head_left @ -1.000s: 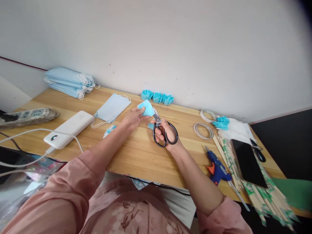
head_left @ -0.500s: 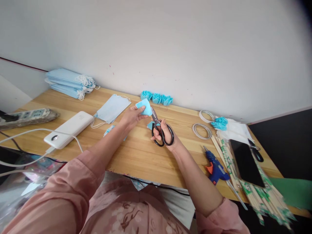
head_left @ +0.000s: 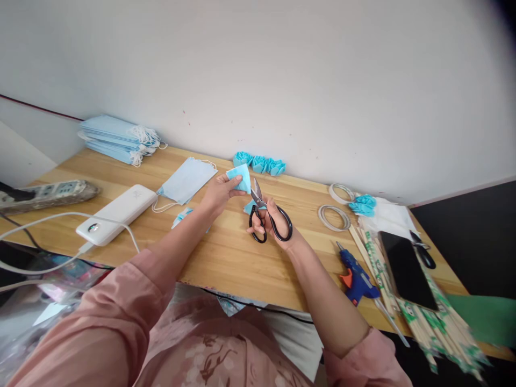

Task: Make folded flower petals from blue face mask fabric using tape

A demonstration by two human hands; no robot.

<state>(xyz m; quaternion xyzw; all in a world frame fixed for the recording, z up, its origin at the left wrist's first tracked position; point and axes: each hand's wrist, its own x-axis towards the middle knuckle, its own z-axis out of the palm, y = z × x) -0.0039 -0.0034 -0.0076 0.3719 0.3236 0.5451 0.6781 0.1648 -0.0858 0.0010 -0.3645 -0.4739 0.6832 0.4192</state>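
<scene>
1 head-worn camera looks forward and down from near above the bench (head_left: 237,263), facing the wall (head_left: 258,75), left hand (head_left: 223,192) and right hand (head_left: 279,222) mid-view; the top-right corner seems dark.

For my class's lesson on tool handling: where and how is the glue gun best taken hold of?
Probably by the handle, behind the orange trigger, coming from the table's near edge: the glue gun lies flat, its nozzle pointing toward the wall and its handle toward that edge. The right hand holds scissors, so it would need freeing first.
</scene>
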